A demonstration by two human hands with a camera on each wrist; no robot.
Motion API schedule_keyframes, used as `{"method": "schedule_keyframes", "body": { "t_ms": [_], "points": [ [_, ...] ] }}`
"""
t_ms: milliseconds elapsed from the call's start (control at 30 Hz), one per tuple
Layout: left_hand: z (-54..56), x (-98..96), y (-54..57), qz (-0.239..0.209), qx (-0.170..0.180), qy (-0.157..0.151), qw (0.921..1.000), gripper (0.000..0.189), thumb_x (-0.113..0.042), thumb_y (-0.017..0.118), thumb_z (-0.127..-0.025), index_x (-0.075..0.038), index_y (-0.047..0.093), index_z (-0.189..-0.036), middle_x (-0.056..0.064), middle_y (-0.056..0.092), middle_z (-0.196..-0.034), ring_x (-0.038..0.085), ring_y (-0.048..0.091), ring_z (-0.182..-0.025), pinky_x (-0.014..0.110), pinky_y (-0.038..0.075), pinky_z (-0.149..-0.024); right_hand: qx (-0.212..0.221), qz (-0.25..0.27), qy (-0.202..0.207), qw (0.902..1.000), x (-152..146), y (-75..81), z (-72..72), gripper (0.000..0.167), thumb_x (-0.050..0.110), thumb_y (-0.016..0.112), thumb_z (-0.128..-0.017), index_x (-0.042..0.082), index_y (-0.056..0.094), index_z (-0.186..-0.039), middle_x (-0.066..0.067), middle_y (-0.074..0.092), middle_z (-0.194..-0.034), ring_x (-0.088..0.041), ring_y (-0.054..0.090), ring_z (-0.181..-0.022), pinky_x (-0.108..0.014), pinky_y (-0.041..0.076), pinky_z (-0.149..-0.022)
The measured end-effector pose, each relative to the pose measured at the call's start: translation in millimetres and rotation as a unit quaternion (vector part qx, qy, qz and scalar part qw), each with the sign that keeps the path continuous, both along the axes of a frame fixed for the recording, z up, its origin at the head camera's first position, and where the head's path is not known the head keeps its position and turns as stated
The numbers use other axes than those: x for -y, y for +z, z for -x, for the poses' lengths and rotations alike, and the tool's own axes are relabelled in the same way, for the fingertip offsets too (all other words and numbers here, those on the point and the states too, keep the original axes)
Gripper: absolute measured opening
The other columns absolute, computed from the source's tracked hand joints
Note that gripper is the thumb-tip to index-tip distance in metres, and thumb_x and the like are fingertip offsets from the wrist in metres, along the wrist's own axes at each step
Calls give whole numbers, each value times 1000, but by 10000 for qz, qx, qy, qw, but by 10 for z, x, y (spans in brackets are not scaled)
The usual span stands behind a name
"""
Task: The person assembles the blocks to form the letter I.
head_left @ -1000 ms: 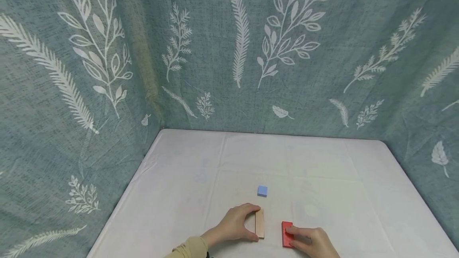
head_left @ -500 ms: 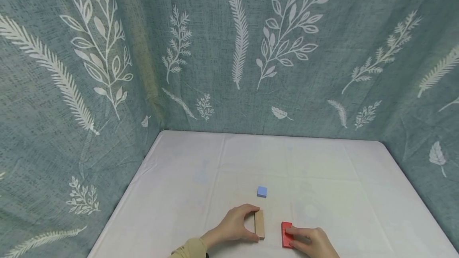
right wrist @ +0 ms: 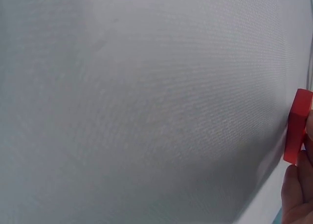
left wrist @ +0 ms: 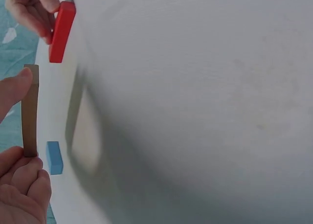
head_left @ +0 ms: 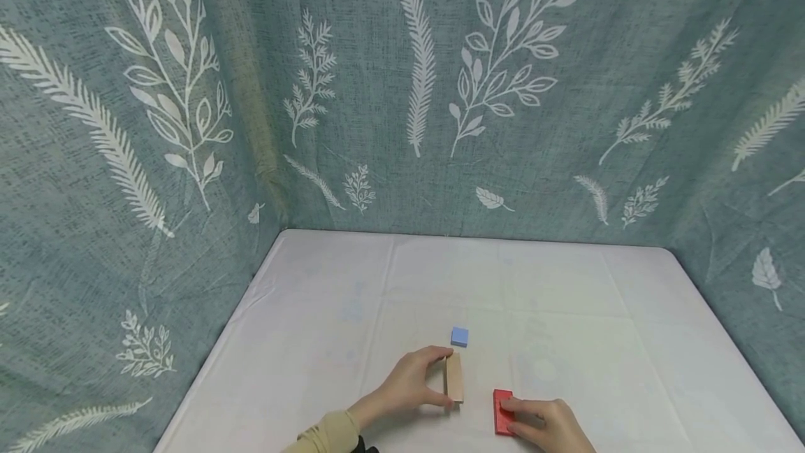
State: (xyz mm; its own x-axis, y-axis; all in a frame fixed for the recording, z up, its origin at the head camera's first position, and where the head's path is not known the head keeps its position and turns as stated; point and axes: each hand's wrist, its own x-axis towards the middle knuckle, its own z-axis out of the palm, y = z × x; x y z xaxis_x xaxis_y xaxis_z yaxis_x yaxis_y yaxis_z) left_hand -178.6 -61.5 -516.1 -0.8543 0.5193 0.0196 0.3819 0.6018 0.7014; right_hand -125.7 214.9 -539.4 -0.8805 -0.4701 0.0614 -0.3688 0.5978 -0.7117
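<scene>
In the head view my left hand pinches a long, narrow wooden block by its two ends, thumb at the near end and fingers at the far one. The left wrist view shows this wooden block held above the table, its shadow falling on the cloth. To the right, my right hand holds a red rectangular block with thumb and fingertips. That red block sits at the right edge of the right wrist view, partly covered by fingers. Beyond the wooden block lies a small blue block.
A white cloth with fold creases covers the table. Green curtain fabric with white leaf prints hangs behind the table and along its sides.
My left hand has raised the wooden block off the table and carried it slightly away from me, nearer the blue block. The right hand and red block have stayed put.
</scene>
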Motion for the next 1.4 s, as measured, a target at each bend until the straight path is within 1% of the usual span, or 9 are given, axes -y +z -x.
{"method": "schedule_keyframes", "body": {
  "t_ms": [133,367,500,633,867,967,1067,1200,1400],
  "points": [
    [26,-18,64,-149,16,-50,9999,74,-25,87,-65,-3,55,-129,10,60,-130,24,58,-119,28,49,-100,-92,37,31,9999,-2,3,-3,33,25,72,-82,5,72,-108,-6,74,-103,-6,68,-96,-31,59,-77],
    [73,-77,153,-359,52,-68,9993,76,-22,87,-66,-1,53,-131,12,58,-132,26,55,-122,25,49,-100,-574,224,86,9981,-18,-51,-7,29,24,73,-81,6,73,-105,-6,74,-99,-4,68,-93,-18,57,-75],
    [95,-104,197,-415,-62,-83,9991,76,-22,86,-67,0,52,-131,13,57,-133,26,55,-122,24,49,-99,-753,342,145,9965,-23,-76,2,28,23,73,-82,6,73,-104,-8,74,-98,-4,69,-92,-17,57,-73],
    [124,-133,234,-464,-128,-51,9988,76,-21,85,-68,-1,51,-132,12,57,-133,26,55,-122,24,49,-99,-688,334,170,9969,-26,-73,8,30,24,73,-81,6,73,-104,-8,74,-98,-4,69,-92,-17,57,-74],
    [162,-183,314,-472,-27,34,9989,76,-21,85,-69,-3,50,-135,10,55,-136,25,54,-124,25,48,-100,-382,167,45,9991,-23,-52,4,30,26,73,-82,7,73,-106,-5,74,-100,-3,68,-92,-21,58,-74],
    [178,-210,342,-490,24,49,9988,77,-22,84,-70,-4,50,-136,9,54,-137,24,54,-125,24,47,-101,-395,181,57,9990,-18,-51,8,31,26,72,-82,6,73,-106,-6,74,-100,-4,68,-93,-23,59,-74],
    [194,-236,356,-525,-67,17,9986,77,-22,84,-70,-3,49,-136,10,54,-137,25,54,-124,25,48,-101,-472,204,83,9986,-14,-52,10,31,27,72,-83,6,73,-105,-7,74,-100,-6,69,-93,-24,59,-74],
    [216,-273,368,-569,-222,-10,9981,76,-21,84,-71,-2,48,-136,11,54,-137,26,54,-124,27,48,-101,-545,208,78,9983,-17,-56,6,30,26,72,-82,6,74,-104,-6,74,-99,-5,69,-93,-22,58,-74],
    [252,-341,397,-520,-332,86,9981,76,-21,84,-70,-4,49,-136,9,54,-137,23,54,-125,29,48,-101,-809,299,96,9962,-26,-76,6,27,23,74,-81,6,74,-102,-6,75,-96,-3,68,-91,-18,57,-73]
  ]
}}
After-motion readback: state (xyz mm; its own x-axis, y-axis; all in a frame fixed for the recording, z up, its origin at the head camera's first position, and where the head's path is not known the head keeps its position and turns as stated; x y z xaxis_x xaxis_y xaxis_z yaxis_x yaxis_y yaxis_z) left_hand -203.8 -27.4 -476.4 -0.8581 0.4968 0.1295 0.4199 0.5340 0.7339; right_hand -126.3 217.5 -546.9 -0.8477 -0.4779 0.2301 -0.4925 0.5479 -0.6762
